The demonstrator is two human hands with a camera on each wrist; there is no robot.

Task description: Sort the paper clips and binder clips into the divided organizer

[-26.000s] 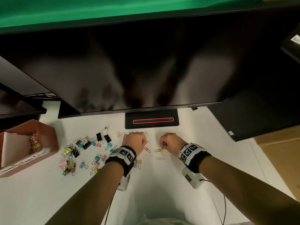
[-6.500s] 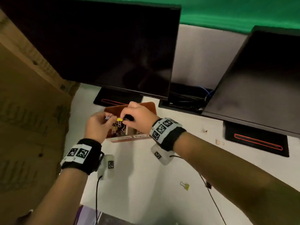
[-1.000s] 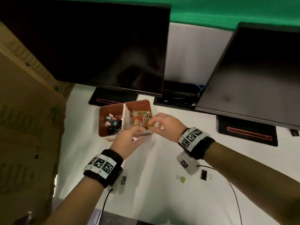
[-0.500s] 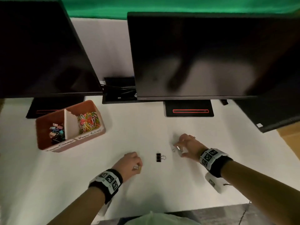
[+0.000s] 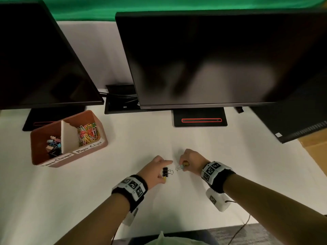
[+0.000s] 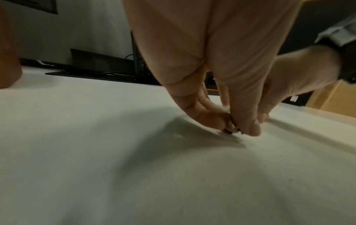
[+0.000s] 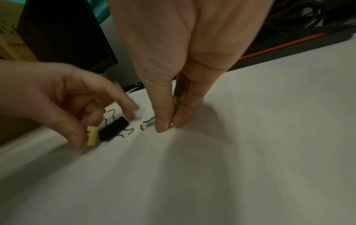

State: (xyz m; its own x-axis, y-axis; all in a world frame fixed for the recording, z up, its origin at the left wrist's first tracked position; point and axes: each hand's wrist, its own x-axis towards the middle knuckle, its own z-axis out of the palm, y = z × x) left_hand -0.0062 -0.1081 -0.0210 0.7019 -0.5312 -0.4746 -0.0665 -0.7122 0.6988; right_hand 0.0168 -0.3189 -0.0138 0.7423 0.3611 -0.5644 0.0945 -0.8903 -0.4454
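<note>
The brown divided organizer (image 5: 99,137) stands at the left, with binder clips in its left part and coloured paper clips (image 5: 88,132) in its right part. My left hand (image 5: 168,167) holds a yellow binder clip (image 7: 92,137) against the thumb. Its fingers close around a black binder clip (image 7: 113,128) lying on the white table. Just to the right, my right hand (image 7: 170,125) pinches a small binder clip by its wire handle (image 7: 147,124) on the table. It also keeps a tan clip (image 5: 185,163) tucked in its curled fingers.
Two dark monitors hang over the back of the table, their stands (image 5: 200,119) behind the hands. A cable tray (image 5: 120,99) sits between them. A dark device (image 5: 300,124) lies at the right, and a cardboard surface (image 5: 315,147) beyond the table edge.
Both hands have left the organizer and come to the middle of the table. In the last half second, my left hand slid right onto the black clip and the right hand drew in toward it.
</note>
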